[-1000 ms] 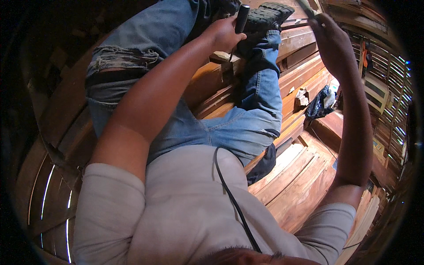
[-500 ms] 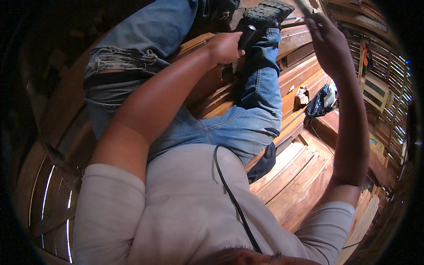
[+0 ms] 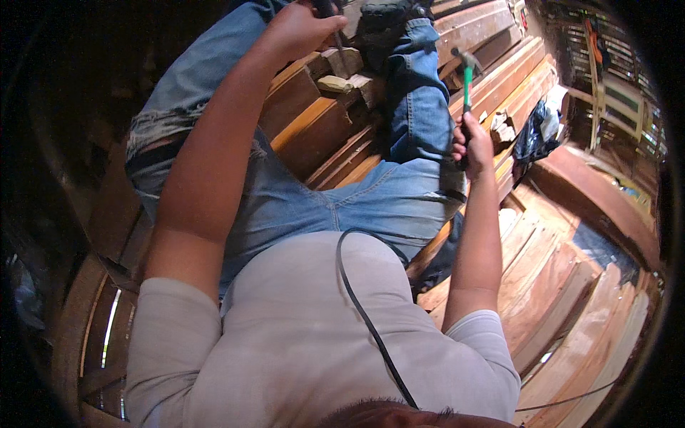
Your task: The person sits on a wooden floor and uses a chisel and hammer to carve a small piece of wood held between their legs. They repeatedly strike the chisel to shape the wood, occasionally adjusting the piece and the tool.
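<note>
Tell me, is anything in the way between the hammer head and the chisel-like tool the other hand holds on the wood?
Nothing visible sits between them. The hammer is raised in the right hand, and the tool in the left hand points into the wooden blocks. The person's shin lies close beside that path.

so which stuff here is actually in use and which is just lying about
In use:
right hand gripping green-handled hammer
left hand holding dark-handled tool
small wood blocks

Lying about:
dark bag
stacked planks
</note>
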Demonstrator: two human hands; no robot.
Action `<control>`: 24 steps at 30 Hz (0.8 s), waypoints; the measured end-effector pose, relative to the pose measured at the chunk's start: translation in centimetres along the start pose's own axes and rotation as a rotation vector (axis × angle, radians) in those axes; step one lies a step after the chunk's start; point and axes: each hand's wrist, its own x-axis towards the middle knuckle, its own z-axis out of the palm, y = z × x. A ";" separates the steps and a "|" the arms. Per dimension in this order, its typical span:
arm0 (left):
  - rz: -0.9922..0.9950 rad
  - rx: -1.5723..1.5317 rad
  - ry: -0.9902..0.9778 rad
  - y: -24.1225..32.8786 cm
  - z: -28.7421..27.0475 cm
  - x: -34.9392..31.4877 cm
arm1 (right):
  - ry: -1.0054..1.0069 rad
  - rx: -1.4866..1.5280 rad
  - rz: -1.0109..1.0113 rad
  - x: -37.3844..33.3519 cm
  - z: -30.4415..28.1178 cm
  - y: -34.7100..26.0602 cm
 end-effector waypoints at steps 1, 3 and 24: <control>0.035 0.129 -0.014 -1.4 -0.8 0.5 | -0.062 0.160 0.043 0.9 -1.1 3.1; 0.104 0.393 -0.056 -2.7 -2.2 1.0 | -0.109 0.354 -0.011 1.6 -1.9 5.7; 0.072 1.060 -0.288 -3.9 4.5 -3.4 | -0.140 0.367 -0.159 3.4 -1.2 5.9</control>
